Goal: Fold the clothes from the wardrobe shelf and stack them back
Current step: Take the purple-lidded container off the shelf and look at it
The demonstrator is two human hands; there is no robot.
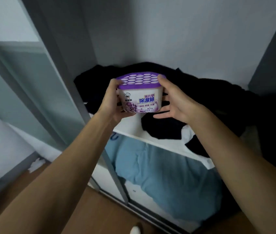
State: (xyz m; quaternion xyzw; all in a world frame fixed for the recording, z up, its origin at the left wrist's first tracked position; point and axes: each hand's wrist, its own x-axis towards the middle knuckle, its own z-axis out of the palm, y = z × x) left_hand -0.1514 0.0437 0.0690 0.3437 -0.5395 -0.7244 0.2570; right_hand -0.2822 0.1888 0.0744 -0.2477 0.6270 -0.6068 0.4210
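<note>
Black fabric, the unfolded clothes (209,102), lies heaped on the white wardrobe shelf (128,125), just behind the dehumidifier box (138,97) I'm holding up in front of it. My left hand (111,100) wraps the tub's left side. My right hand (172,102) clamps it, thumb on the purple lid rim and fingers spread under the base. I judge the clothes light, limp and snag-prone in a tangle, so I'd lift each by a hem or the shoulders. The stiff tub should stay level.

We see a dehumidifier box (139,102) of smooth, faintly glossy plastic. The black clothes (218,98) are matt cloth, lying on a smooth white shelf (128,125). The floor (83,208) looks like wood.
</note>
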